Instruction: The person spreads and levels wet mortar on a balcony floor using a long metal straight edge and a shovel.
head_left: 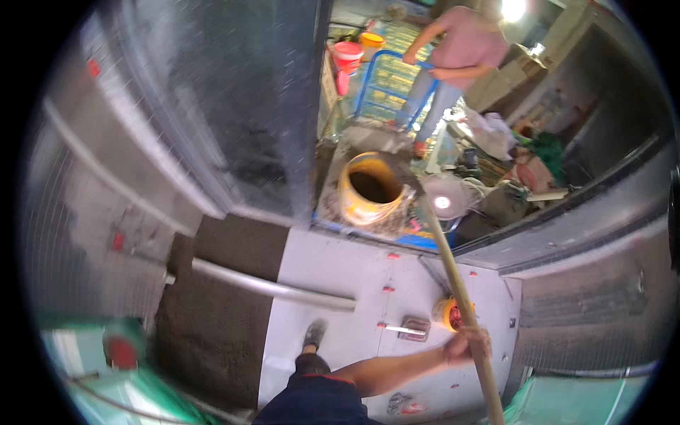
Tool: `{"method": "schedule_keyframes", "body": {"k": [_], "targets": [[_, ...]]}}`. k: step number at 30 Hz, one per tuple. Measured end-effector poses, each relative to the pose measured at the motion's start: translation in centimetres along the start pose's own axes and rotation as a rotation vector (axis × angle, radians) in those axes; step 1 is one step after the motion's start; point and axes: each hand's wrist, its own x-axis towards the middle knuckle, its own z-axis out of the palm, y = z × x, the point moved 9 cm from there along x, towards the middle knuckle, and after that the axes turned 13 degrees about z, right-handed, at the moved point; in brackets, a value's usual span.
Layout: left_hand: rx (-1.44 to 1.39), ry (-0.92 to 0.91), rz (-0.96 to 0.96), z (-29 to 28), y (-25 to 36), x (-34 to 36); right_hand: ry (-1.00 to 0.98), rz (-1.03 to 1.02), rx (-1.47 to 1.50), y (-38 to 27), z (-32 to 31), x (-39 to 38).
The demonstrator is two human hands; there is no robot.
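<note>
My left hand (467,345) is wrapped round the long wooden handle of a shovel (453,276), to the right of my body. The handle runs from the lower edge up through the doorway. Its dark, blurred blade (405,173) is at the right rim of a large yellow bucket (354,212), whose inside looks coated in grey-brown mortar. My right hand is out of view, as is the handle's near end. Below my hand lie light grey floor tiles (333,273) with red levelling wedges. A small yellow bucket (445,312) of red pieces stands just beyond the hand.
Dark mortar bed (212,319) covers the floor at left, with a metal straightedge (276,288) across it and the tiles. A reddish tool (414,328) lies on the tiles. Beyond the doorway a person (464,46) holds a blue hand trolley (386,88) near sacks and a round lamp (445,198).
</note>
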Motion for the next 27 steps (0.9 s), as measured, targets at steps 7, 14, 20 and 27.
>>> {"method": "schedule_keyframes", "body": {"k": [7, 14, 20, 27], "targets": [[0.144, 0.337, 0.028, -19.0, -8.4, -14.8, -0.581, -0.553, -0.094, -3.0, 23.5, -1.1], [0.045, 1.087, 0.61, -42.5, -2.0, -37.2, -0.647, -0.867, -0.261, -4.4, 33.7, -0.2], [-0.139, 1.491, 0.995, -44.1, -2.0, -53.5, -0.569, -1.014, -0.358, -10.2, 30.4, -0.5], [-0.273, 1.52, 1.083, -50.7, -6.7, -60.7, -0.498, -1.159, -0.607, -14.9, 28.6, -1.0]]}}
